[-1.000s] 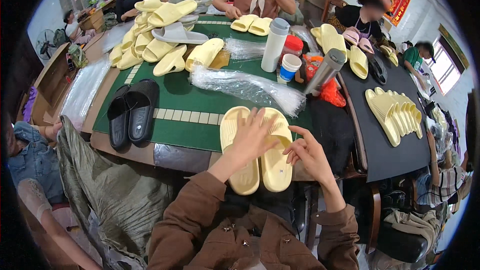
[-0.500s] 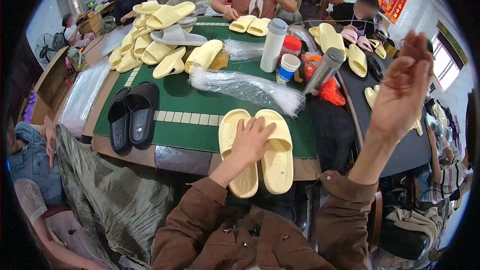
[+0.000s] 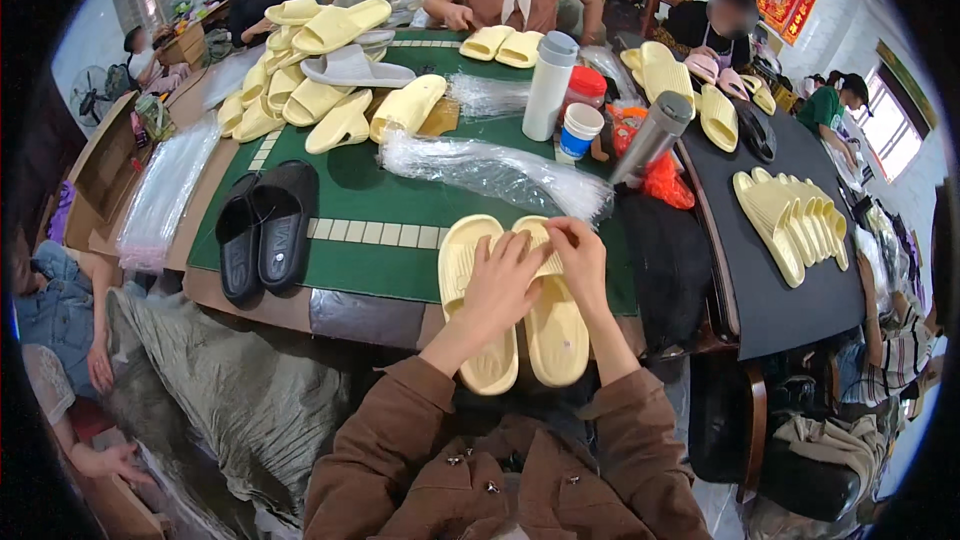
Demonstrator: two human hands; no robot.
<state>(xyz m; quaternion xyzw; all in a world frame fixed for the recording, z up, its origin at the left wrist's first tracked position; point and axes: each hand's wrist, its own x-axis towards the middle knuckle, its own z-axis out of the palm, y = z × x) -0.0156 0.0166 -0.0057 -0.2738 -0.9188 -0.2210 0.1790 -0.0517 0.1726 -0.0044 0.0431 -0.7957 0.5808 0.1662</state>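
A pair of pale yellow slide sandals lies side by side at the table's near edge, the left slide [image 3: 487, 365] next to the right slide [image 3: 557, 345], toes pointing away from me. My left hand [image 3: 495, 285] lies over their straps with its fingers spread. At the right slide's strap, my right hand [image 3: 583, 260] has its thumb and fingertips pinched together; whatever is between them is too small to make out. Beyond the hands lies a plastic-wrapped bundle of thin white strips [image 3: 490, 172]. A pair of black slides [image 3: 285, 230] sits to the left.
Yellow slides and a grey one form a pile [image 3: 325, 90] at the far left. A white bottle [image 3: 548, 90], a paper cup [image 3: 579, 130] and a steel flask [image 3: 655, 135] stand behind the bundle. More yellow slides [image 3: 785, 220] line the black table at right. Co-workers sit around.
My right hand has come down from its raised place at the right to the right slide's strap. The left hand stays on the straps.
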